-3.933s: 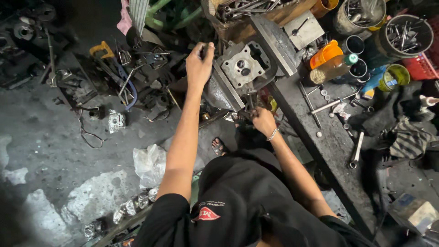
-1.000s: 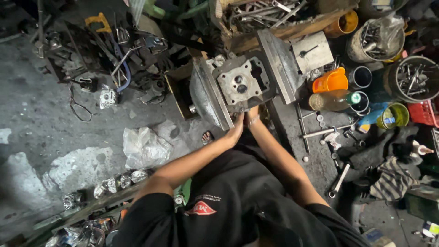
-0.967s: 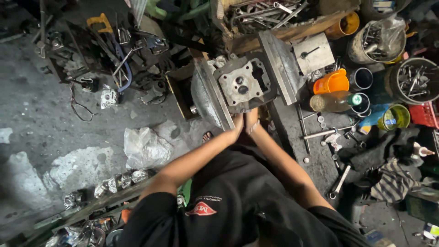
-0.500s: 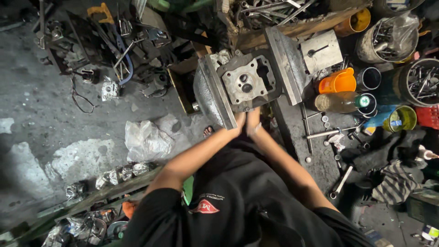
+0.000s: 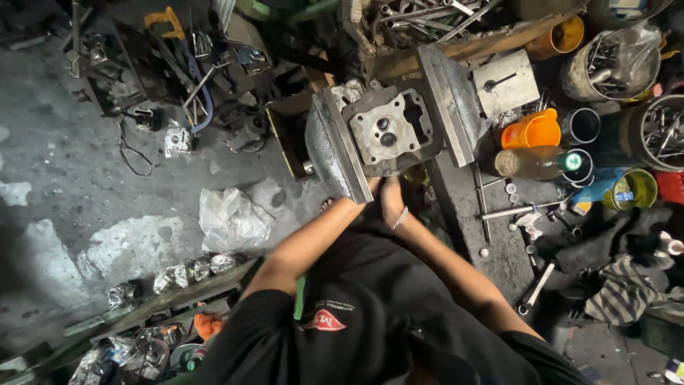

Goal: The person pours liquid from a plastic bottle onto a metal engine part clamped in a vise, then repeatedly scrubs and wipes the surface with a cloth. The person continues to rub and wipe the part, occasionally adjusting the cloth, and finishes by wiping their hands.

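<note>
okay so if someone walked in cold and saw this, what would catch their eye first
Probably the grey metal engine head clamped between two heavy vise jaws at top centre, with the left hand and right hand pressed together right below it. Next, the bright orange cup on the cluttered bench to the right.

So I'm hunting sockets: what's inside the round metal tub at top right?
The round metal tub holds dark metal tools under clear plastic; which kinds, and what lies below, is hidden.

I count one cylinder head, two vise jaws, one orange cup, one glass bottle, two hands.
</note>
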